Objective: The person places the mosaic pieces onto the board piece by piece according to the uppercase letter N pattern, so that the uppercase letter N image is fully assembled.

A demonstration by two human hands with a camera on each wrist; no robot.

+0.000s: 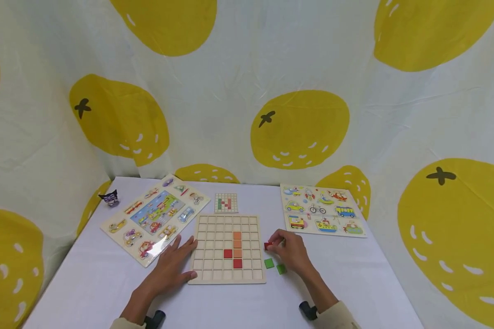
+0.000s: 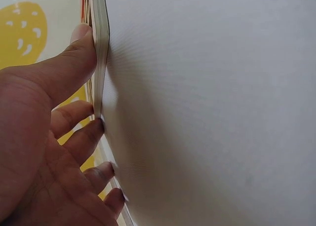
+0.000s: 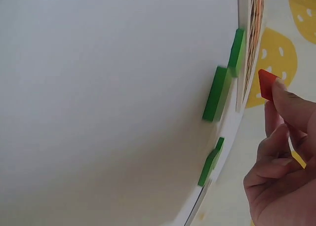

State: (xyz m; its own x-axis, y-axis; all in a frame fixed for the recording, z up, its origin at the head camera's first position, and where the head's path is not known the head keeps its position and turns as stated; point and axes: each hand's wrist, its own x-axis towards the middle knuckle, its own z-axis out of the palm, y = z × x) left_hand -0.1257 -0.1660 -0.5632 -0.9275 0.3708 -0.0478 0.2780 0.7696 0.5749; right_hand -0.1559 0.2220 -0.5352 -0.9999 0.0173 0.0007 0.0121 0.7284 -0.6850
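A wooden grid board (image 1: 207,266) lies flat on the table. In its cells sit three orange tiles (image 1: 237,236) in a column and two red tiles (image 1: 237,263). My left hand (image 1: 170,267) rests at the board's left edge, thumb and fingers spread and touching it. Just off the board's right side, my right hand (image 1: 290,251) pinches a red square tile (image 3: 266,84) between thumb and fingertips, raised off the table in the right wrist view. Green tiles (image 1: 269,263) lie below that hand; three show in the right wrist view, while the head view shows two.
A small pattern card (image 1: 218,209) lies behind the board. One vehicle picture puzzle (image 1: 123,233) lies slanted at the left, another vehicle puzzle (image 1: 356,229) at the back right. A small dark figurine (image 1: 110,198) stands at the far left. A fruit-print curtain (image 1: 214,132) hangs behind the table.
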